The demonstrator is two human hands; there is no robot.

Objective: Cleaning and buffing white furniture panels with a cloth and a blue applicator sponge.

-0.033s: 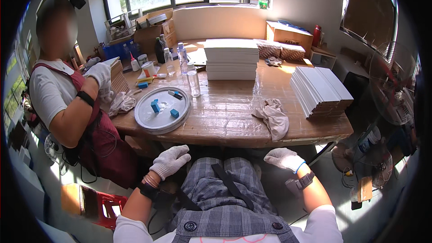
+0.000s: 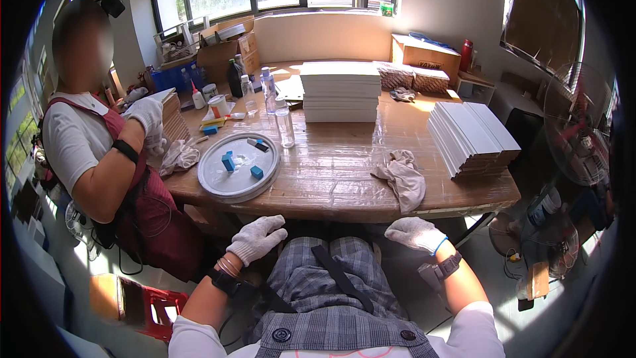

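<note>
My left hand (image 2: 257, 238), in a white knit glove, hangs over my lap just short of the table's front edge. Its fingers are stretched out with the thumb apart, and it holds nothing. My right hand (image 2: 415, 235), gloved too, hovers right of my lap with extended fingers and nothing in it. Beyond the left hand, a round white lid-like tray (image 2: 222, 184) carries blue blocks (image 2: 257, 172) and a small dark-topped block (image 2: 258, 145). Nearest the right hand on the table lies a crumpled beige cloth (image 2: 402, 178).
White boards stand in a tall stack (image 2: 340, 96) mid-table and a lower stack (image 2: 474, 136) at right. Clear bottles (image 2: 284, 126) stand behind the tray. A co-worker (image 2: 93, 152) in a red apron stands at left. A fan (image 2: 580, 122) is at far right, a red stool (image 2: 162, 308) lower left.
My left hand has shifted slightly right, and my right hand slightly left. Things on the table stay in place.
</note>
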